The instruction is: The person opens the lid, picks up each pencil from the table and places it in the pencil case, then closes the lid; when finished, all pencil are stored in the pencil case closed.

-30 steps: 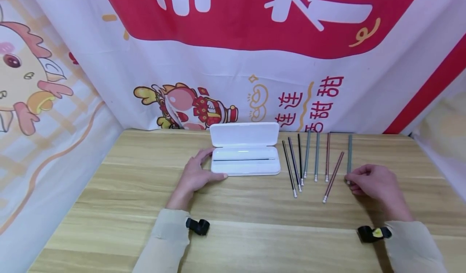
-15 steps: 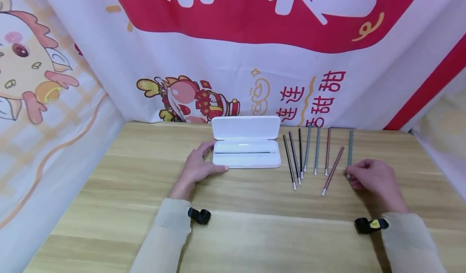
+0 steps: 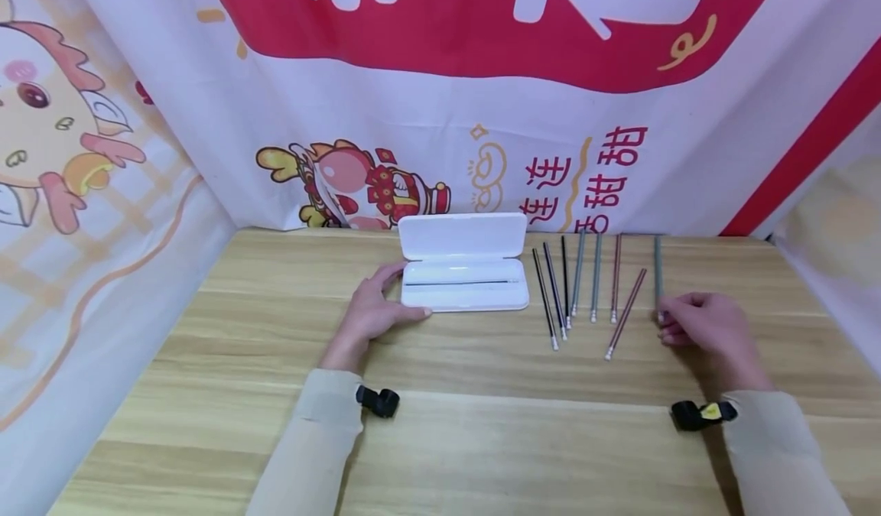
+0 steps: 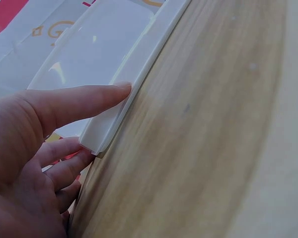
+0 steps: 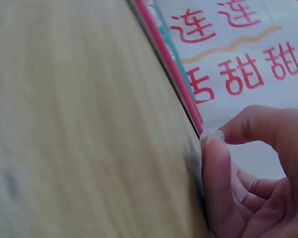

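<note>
An open white pencil case (image 3: 464, 299) lies at the back of the table, its lid (image 3: 461, 237) raised. One dark pencil (image 3: 454, 283) lies lengthwise inside. My left hand (image 3: 368, 313) holds the case's left end, the thumb (image 4: 107, 96) on its front edge and the fingers behind the corner. Over on the right, my right hand (image 3: 709, 329) pinches the white-tipped end of a grey-green pencil (image 3: 658, 271) between thumb and finger. In the right wrist view the fingertips (image 5: 216, 148) meet at that tip, close over the table.
Between case and right hand, several loose pencils lie side by side: dark ones (image 3: 544, 298), grey-green ones (image 3: 596, 275) and reddish ones (image 3: 626, 313). A printed cloth (image 3: 275, 103) hangs along the table's back edge. Black cameras (image 3: 378, 401) sit on both wrists.
The head view has shifted slightly, so the scene sits higher. The grey-green pencil's tip has swung slightly right in my right fingers. The left hand stays on the case.
</note>
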A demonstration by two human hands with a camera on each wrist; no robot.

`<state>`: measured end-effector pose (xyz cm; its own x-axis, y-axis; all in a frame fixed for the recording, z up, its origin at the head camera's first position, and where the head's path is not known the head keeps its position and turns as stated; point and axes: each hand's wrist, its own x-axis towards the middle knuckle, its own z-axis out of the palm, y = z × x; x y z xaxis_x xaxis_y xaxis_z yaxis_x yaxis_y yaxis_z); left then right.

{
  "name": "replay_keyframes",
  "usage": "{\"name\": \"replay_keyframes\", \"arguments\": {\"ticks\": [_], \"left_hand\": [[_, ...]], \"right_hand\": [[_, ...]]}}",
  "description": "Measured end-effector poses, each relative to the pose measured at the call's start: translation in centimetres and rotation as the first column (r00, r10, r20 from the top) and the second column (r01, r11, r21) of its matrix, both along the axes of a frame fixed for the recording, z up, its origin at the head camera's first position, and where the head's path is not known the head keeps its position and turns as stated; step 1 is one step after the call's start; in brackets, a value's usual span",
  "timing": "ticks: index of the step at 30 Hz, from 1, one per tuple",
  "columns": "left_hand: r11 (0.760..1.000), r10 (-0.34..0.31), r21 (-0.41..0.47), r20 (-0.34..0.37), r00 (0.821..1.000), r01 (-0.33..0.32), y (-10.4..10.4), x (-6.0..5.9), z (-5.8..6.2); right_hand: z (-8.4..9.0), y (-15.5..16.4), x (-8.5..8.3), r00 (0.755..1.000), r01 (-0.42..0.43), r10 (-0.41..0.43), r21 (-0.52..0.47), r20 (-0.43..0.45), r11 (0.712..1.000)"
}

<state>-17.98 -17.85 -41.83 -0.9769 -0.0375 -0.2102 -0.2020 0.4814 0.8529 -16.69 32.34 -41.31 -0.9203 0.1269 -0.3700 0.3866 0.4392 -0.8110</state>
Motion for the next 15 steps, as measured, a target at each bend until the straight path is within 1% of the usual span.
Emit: {"name": "replay_keyframes", "arguments": {"ticks": [1,2,4,6,7,8,10,15], "left_hand": [[1.000,0.002,-0.002,0.001,1.000,-0.002,0.0,0.0,0.0],[1.000,0.002,-0.005,0.000,1.000,-0.002,0.1,0.0,0.0],[1.000,0.003,-0.008,-0.001,1.000,-0.003,0.1,-0.1,0.1],[1.000,0.000,-0.011,0.001,1.000,0.000,0.2,-0.1,0.1],[1.000,-0.001,-0.013,0.002,1.000,0.001,0.2,-0.1,0.2],[1.000,-0.001,-0.013,0.003,1.000,0.001,0.2,-0.1,0.2],[1.000,-0.002,-0.019,0.005,1.000,0.002,0.3,-0.1,0.1],[1.000,0.001,-0.030,-0.006,1.000,-0.001,0.3,-0.1,0.1]], "right_hand": [[0.0,0.3,0.0,1.000,0.022,-0.021,-0.109,0.009,0.994],[0.1,0.5,0.0,0.999,0.034,-0.033,-0.182,0.008,0.983],[0.2,1.0,0.0,0.998,0.056,-0.054,-0.324,0.014,0.945],[0.3,1.4,0.1,0.997,0.075,-0.069,-0.397,0.028,0.915],[0.3,1.5,0.1,0.997,0.082,-0.076,-0.421,0.031,0.904],[0.3,1.6,0.1,0.997,0.079,-0.076,-0.414,0.022,0.907],[0.3,1.7,0.2,0.996,0.093,-0.090,-0.445,0.028,0.891],[0.4,1.5,0.2,0.992,0.128,-0.122,-0.460,0.042,0.879]]}}
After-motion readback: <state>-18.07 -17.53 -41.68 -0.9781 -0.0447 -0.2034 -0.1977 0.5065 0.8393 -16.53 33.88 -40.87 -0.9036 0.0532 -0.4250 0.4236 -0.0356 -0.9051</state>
